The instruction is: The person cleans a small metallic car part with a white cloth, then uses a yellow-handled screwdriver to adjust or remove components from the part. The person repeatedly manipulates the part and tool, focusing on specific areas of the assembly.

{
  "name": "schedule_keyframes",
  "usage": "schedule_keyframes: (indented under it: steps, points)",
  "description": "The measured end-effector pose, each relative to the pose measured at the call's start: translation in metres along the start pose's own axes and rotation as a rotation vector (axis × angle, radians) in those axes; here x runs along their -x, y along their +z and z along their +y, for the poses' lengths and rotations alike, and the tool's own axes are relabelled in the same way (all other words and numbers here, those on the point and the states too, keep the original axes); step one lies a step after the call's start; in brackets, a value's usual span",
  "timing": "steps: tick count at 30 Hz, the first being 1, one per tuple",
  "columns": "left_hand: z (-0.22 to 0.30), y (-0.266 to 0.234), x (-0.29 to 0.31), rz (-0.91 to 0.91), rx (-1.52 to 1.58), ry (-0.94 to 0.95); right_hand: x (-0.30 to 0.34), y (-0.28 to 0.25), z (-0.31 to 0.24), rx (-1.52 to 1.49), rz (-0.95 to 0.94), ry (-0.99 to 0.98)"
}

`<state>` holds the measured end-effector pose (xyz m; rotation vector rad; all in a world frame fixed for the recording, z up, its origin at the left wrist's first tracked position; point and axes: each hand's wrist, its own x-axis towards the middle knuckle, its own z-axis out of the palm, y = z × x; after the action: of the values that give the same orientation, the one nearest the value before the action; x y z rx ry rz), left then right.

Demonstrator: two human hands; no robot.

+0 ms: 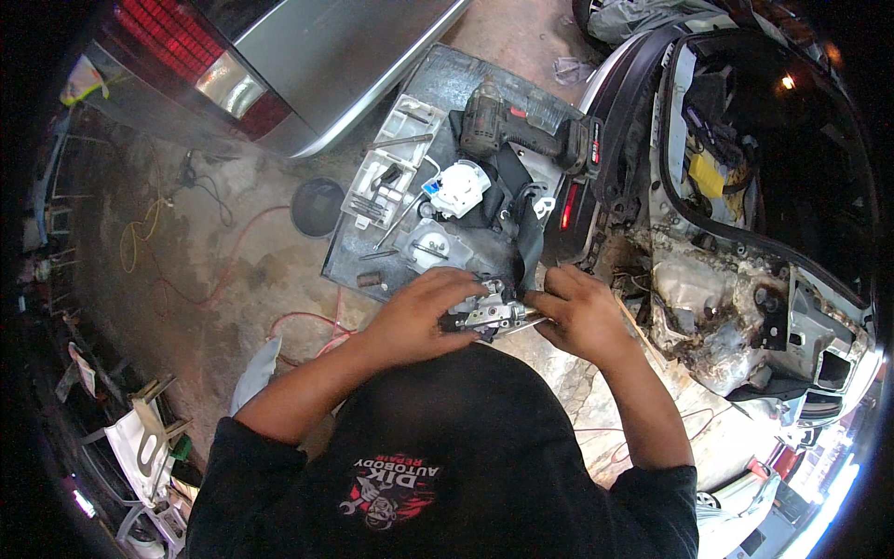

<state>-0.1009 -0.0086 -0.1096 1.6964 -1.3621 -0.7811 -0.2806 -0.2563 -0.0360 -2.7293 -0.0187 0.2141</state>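
In front of my body, a silvery metal mechanism (492, 317) with black parts is held near the table's front edge. My left hand (424, 312) is closed round its left side, fingers over the top. My right hand (582, 312) pinches a thin metal tool (527, 325) at the mechanism's right side; its tip is too small to make out. A black webbing strap (532, 244) runs down to the mechanism from the table. Just beyond my left hand lies a clear plastic tray (430, 244) with small metal pieces.
The dark table (345, 256) bears a cordless power tool (512, 130), a white plastic part (458, 189) and an organizer box (396, 154). A black bucket (318, 207) stands left. A silver car (326, 56) is beyond; a stripped car body (708, 307) is close on the right. Hoses (223, 289) cross the floor.
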Motion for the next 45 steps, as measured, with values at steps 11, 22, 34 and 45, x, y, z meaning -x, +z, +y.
schedule_keyframes:
  steps: [11, 22, 34, 45]
  points:
    - [0.0, 0.004, -0.001, 0.019, 0.011, -0.031, 0.001, 0.014, -0.004, 0.025, 0.04, 0.044]
    - [-0.005, 0.009, 0.003, -0.001, -0.017, -0.067, 0.002, 0.021, -0.007, 0.035, 0.032, 0.128]
    - [-0.002, 0.003, -0.004, -0.018, -0.08, -0.09, 0.011, 0.027, -0.009, 0.002, 0.079, 0.173]
    - [0.006, -0.001, -0.013, -0.055, -0.062, -0.133, 0.018, 0.017, -0.01, -0.335, 0.155, 0.339]
